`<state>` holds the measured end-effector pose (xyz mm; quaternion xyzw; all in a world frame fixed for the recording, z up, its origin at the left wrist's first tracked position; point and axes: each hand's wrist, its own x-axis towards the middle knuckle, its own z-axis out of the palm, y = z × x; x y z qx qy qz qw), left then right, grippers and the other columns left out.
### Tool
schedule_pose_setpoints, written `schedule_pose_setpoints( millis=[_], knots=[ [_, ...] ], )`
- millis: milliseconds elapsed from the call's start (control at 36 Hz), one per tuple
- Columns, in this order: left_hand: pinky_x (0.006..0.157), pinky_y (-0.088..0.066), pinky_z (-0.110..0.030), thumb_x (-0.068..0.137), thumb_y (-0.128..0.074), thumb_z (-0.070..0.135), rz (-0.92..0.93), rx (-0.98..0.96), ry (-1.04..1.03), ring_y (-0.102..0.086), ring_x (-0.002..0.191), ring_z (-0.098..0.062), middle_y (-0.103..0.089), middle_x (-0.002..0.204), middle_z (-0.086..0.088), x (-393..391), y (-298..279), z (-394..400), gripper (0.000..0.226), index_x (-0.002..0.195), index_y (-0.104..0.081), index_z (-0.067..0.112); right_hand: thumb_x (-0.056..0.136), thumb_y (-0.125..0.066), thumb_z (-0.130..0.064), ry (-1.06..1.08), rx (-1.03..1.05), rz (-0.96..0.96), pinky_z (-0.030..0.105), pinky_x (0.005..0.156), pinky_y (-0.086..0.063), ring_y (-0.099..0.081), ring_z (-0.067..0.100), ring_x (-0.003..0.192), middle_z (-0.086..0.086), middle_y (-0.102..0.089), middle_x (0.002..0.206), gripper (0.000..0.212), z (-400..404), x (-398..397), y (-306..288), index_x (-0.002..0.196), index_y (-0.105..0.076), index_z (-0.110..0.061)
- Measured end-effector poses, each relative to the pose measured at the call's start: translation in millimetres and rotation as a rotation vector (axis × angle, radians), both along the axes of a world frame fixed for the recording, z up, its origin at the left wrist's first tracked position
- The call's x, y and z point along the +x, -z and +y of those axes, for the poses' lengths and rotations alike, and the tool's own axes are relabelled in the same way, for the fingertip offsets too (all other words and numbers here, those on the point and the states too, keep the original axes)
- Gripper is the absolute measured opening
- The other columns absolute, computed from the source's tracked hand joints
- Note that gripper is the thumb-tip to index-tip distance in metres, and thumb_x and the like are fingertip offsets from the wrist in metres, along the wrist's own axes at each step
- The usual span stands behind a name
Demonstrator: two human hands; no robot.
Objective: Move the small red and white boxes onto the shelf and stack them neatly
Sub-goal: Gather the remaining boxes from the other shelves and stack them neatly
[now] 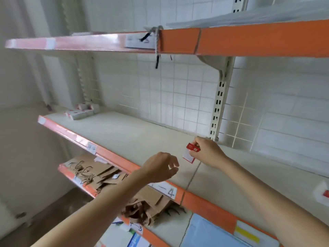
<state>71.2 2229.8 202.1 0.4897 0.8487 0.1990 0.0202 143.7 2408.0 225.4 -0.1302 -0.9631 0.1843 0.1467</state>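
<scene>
Pinching a small red and white box [190,152], the right hand [207,152] hovers over the shelf [135,138]; the left hand [160,166] hangs loosely curled, holding nothing.

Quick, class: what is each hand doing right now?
Left hand: open, fingers loosely curled, holding nothing.
Right hand: holding a small red and white box.
</scene>
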Motion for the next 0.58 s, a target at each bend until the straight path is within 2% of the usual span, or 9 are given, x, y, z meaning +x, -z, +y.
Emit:
schedule_pose_setpoints(
  millis=[139,222,306,417,500,583],
  knots=[
    [0.076,-0.048,-0.025,0.089,-0.058,0.022,0.005,-0.012,-0.184,-0.063,0.089,-0.019,-0.069,0.097,-0.002,-63.0,-1.5,-106.1,0.020,0.104,-0.069,0.016,0.084,-0.058,-0.025,-0.183,0.009,0.002,0.033,0.081,-0.041,-0.050,0.019,0.097,0.000,-0.054,0.096,0.018,-96.7,-88.3,-1.2,0.097,-0.055,-0.014],
    [0.075,-0.046,-0.023,0.088,-0.057,0.025,0.031,-0.005,-0.323,-0.062,0.089,-0.015,-0.069,0.095,0.004,-98.2,1.9,-178.9,0.019,0.101,-0.069,0.022,0.084,-0.058,-0.027,-0.274,0.017,0.011,0.036,0.083,-0.043,-0.051,0.022,0.096,0.004,-0.057,0.098,0.022,-160.5,-139.8,-0.3,0.099,-0.056,-0.011],
    [0.069,-0.040,-0.020,0.088,-0.056,0.025,0.077,-0.024,-0.421,-0.061,0.091,-0.013,-0.068,0.097,0.006,-124.0,3.8,-244.6,0.019,0.101,-0.070,0.022,0.084,-0.058,-0.029,-0.349,0.026,0.005,0.035,0.079,-0.043,-0.052,0.024,0.093,0.005,-0.058,0.097,0.020,-219.0,-185.3,4.7,0.096,-0.055,-0.013],
    [0.075,-0.048,-0.024,0.090,-0.054,0.024,0.042,-0.044,-0.497,-0.061,0.090,-0.016,-0.068,0.097,0.004,-149.1,7.2,-312.5,0.019,0.100,-0.069,0.020,0.085,-0.058,-0.032,-0.438,0.021,-0.021,0.032,0.075,-0.043,-0.055,0.025,0.094,0.006,-0.060,0.101,0.023,-285.0,-230.1,17.5,0.100,-0.056,-0.015],
    [0.073,-0.049,-0.024,0.090,-0.054,0.025,0.020,-0.038,-0.534,-0.062,0.087,-0.014,-0.068,0.097,0.005,-166.7,12.7,-343.7,0.021,0.103,-0.070,0.021,0.087,-0.058,-0.034,-0.513,0.088,-0.055,0.031,0.082,-0.043,-0.055,0.023,0.097,0.005,-0.058,0.103,0.028,-319.3,-254.2,22.4,0.107,-0.055,-0.015],
    [0.074,-0.054,-0.026,0.091,-0.055,0.026,-0.003,-0.015,-0.554,-0.062,0.082,-0.010,-0.069,0.098,0.006,-188.9,21.3,-361.5,0.021,0.107,-0.069,0.022,0.089,-0.056,-0.035,-0.547,0.079,-0.035,0.033,0.084,-0.046,-0.054,0.020,0.094,0.002,-0.055,0.097,0.026,-338.9,-281.6,21.2,0.106,-0.055,-0.015]
  ],
)
